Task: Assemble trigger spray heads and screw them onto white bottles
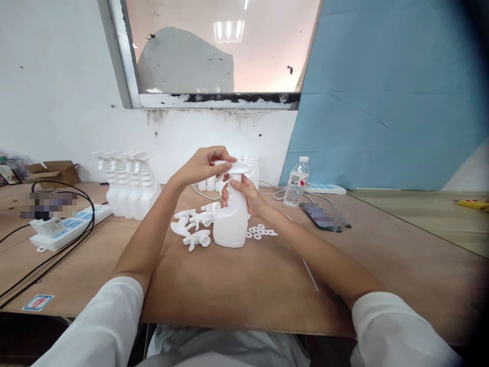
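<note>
A white spray bottle [230, 224] stands upright on the brown table, its white trigger head [239, 167] on top. My left hand [211, 163] pinches the nozzle end of the head from the left. My right hand [246, 192] is wrapped round the bottle's neck, with fingertips showing on the left side. Loose white trigger heads [197, 238] lie just left of the bottle. Several small white rings [257, 232] lie to its right, partly beside my right forearm.
Several assembled spray bottles [132, 191] stand at the left; more are behind my hands. A power strip [72, 224] with black cables lies far left. A water bottle [297, 182] and a phone [323, 216] are at the right. A thin white tube [310, 275] lies near my right forearm.
</note>
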### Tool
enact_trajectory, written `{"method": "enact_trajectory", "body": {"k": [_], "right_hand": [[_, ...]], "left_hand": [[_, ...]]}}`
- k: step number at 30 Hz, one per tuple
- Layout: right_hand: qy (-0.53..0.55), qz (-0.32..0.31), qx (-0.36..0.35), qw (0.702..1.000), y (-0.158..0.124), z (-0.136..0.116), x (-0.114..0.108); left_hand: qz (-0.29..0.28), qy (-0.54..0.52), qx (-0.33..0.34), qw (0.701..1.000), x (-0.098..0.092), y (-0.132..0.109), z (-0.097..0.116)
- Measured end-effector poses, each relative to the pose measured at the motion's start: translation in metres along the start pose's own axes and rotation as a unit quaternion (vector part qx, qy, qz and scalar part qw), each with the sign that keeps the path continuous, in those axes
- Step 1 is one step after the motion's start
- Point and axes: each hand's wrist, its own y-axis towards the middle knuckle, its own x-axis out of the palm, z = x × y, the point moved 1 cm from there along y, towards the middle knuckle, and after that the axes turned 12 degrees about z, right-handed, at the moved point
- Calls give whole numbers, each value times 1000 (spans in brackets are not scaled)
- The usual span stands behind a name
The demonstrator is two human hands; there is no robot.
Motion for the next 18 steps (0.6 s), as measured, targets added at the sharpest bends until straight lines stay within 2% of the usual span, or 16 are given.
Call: {"method": "enact_trajectory", "body": {"k": [14,18], "right_hand": [[21,-50,40,998,2,-3,-5],[29,-43,31,998,3,-1,-3]], "left_hand": [[5,25,9,1000,0,-1,4],[14,29,10,999,-1,0,2]]}}
